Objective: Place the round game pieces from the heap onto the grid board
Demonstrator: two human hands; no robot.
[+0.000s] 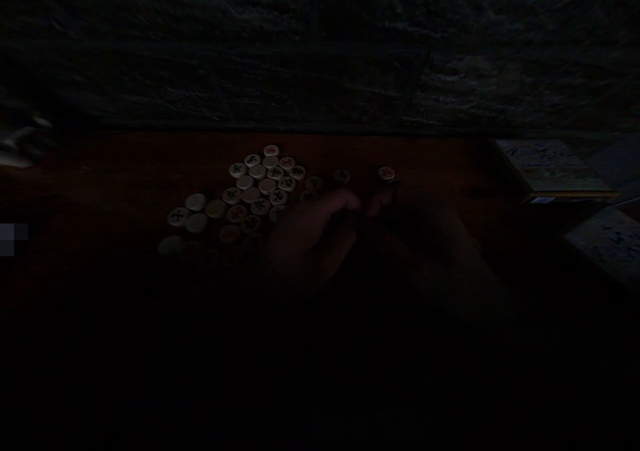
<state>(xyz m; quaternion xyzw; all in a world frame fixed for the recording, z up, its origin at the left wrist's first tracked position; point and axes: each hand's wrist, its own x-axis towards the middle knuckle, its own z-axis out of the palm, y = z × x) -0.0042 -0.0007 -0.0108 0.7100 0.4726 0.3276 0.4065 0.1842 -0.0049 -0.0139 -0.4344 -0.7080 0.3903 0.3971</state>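
Note:
Round Chinese chess pieces (251, 195) lie in a loose cluster on a reddish-brown wooden table, some with red or black characters up and some blank side up. My left hand (315, 234) is at the cluster's right edge, its fingers curled in and thumb close to them. Facing it, my right hand (425, 237) has its fingers bent, with the tips close to those of the left. Deep shadow hides whatever may be between the fingertips. Just beyond the hands lie a dark-marked piece (341, 176) and a red-marked piece (387, 173), apart from the cluster.
A dark stone-block wall (310, 84) runs along the table's back edge. At the right lie a patterned box (555, 164) and another patterned flat item (607, 241). A pale blurred object (25, 141) stands at the far left. The foreground is almost black.

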